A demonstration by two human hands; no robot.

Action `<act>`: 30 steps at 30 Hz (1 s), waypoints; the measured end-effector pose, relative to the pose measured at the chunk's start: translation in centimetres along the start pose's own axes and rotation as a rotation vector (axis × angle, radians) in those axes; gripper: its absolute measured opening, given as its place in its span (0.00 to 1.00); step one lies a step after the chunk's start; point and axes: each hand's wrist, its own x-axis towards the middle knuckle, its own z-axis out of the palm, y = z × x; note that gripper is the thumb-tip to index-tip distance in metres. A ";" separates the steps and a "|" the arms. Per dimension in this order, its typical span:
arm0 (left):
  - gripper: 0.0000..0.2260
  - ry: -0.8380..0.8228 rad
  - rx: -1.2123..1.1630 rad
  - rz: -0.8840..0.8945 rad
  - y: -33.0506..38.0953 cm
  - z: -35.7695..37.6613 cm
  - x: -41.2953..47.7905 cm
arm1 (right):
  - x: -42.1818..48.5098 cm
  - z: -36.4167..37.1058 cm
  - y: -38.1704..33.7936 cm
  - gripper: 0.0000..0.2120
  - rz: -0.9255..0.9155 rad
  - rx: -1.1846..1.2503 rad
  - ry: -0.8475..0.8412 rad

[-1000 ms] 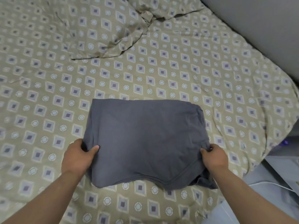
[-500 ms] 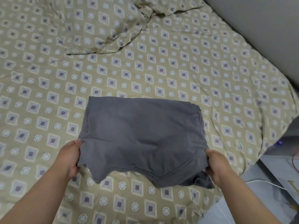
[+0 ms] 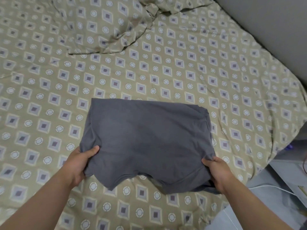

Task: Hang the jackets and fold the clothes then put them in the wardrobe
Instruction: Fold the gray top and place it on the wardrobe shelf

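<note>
While one folded shirt [image 3: 146, 140] lay on the bed [image 3: 49, 97] (near edge lifted), two hands gripped its near corners, left hand [image 3: 79, 163] and right hand [image 3: 217, 173]; the left thumb had moved on top.

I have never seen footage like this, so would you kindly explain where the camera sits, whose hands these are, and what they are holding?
There is no machine here: a person is working with two bare hands. The one current picture comes from a wide-angle camera worn on the person's head, looking forward and down, so the arms enter from the bottom edge. The left hand and the right hand each grip a near side of a folded grey garment, thumbs on top. The garment lies on a bed covered by a beige patterned sheet; its near edge looks slightly raised. What looks like a pillow in matching fabric lies at the far end. A white cable runs over the floor at the lower right.
</note>
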 end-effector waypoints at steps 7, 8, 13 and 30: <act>0.04 0.272 0.477 0.268 0.5 0.4 0.3 | 0.3 0.4 0.6 0.09 -0.243 -0.468 0.278; 0.06 0.319 0.599 0.339 0.8 0.5 0.2 | 0.3 0.6 0.7 0.09 -0.297 -0.541 0.340; 0.12 0.275 0.548 0.371 2.5 1.4 0.0 | 0.2 1.1 0.3 0.13 -0.380 -0.596 0.436; 0.12 -0.137 0.208 0.143 15.0 7.1 7.6 | 6.7 4.7 -15.3 0.10 -0.343 -0.167 0.139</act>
